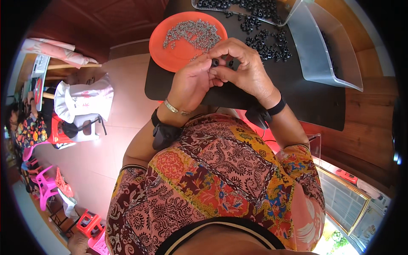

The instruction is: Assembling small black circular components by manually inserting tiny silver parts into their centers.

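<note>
Above the near edge of the black table [314, 100], my two hands meet. My left hand [190, 83] is closed, its thumb and fingertips gripping a small black ring-shaped part [215, 62]. My right hand [250, 72] has its fingertips against that same part. A second small black piece [232, 63] shows inside the curl of my right fingers. Just beyond my left hand lies a round red-orange plate [158, 49] with many small grey metal pieces [191, 34], apparently screws. Many loose black parts [272, 46] are spread on the table beyond my right hand.
A clear tray [231, 8] of black parts sits at the far edge. To the right stands a translucent plastic bin [314, 59]. At left are a white sack [87, 100], plastic stools [89, 223] and another person [32, 127]. Wood panelling [369, 123] borders the table's right.
</note>
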